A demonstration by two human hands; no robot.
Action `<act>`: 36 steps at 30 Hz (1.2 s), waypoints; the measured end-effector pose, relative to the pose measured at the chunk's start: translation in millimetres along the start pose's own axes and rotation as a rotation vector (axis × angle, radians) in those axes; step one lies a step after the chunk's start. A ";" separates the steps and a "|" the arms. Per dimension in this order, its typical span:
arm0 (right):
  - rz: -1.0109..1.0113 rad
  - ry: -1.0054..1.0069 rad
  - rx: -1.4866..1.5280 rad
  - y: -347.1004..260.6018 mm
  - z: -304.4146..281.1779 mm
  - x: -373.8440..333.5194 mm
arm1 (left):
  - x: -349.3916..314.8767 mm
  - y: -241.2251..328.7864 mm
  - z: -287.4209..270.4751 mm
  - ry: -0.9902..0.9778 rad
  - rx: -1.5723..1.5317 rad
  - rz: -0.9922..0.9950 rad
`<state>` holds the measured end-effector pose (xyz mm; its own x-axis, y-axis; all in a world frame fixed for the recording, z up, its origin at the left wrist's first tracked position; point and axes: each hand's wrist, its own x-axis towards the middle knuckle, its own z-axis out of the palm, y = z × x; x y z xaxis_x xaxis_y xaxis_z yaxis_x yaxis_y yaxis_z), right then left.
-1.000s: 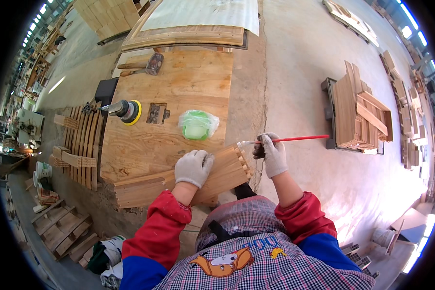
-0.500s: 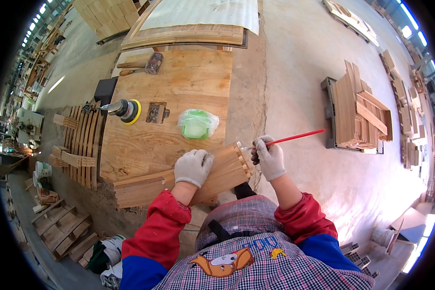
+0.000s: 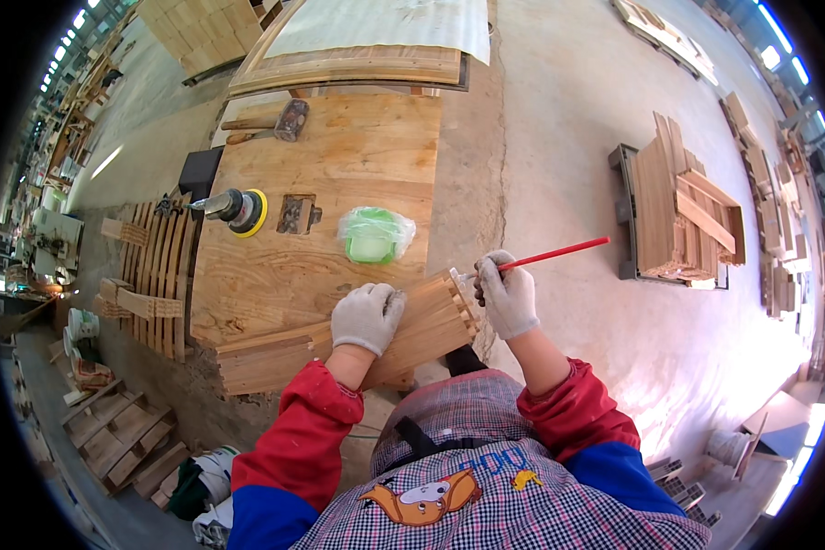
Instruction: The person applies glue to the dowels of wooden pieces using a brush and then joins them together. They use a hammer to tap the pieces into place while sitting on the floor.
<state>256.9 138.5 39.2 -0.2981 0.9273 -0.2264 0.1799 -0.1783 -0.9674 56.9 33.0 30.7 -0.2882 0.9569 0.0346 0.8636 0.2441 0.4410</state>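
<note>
Bracing brown wooden boards at the tabletop's near edge suits the left hand, grip unclear, the right hand clasping a slim red stick.

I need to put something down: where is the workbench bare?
On the workbench, the far right is bare, beside the wooden-handled tools and beyond the green container. Another bare patch lies between the sander and the wooden strips. The near edge is crowded: the left hand rests on the strips; the right hand holds a red stick by their end.
</note>
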 end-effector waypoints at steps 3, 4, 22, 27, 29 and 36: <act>0.018 -0.012 -0.044 1.9 -1.9 -2.9 | -0.3 0.7 -0.9 -0.001 -0.001 0.001; 0.044 -0.003 -0.024 -2.1 -3.8 -7.6 | -0.9 0.7 -1.3 -0.002 -0.002 -0.001; 0.127 -0.020 0.302 18.6 -17.9 -9.8 | 0.2 1.3 -2.6 -0.019 -0.009 -0.004; 0.098 0.019 0.274 19.5 -21.2 -13.2 | 0.6 0.9 -2.4 -0.022 0.000 -0.004; 0.109 -0.013 0.275 18.9 -19.1 -13.6 | 0.7 1.3 -2.2 -0.020 -0.002 -0.004; 0.063 -0.018 0.146 10.3 -17.9 -22.0 | 0.5 0.9 -3.1 -0.028 0.002 -0.013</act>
<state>282.1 122.2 36.2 -0.3076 0.9068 -0.2881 0.0612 -0.2833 -0.9571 56.2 33.1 34.0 -0.2879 0.9577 0.0041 0.8608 0.2569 0.4394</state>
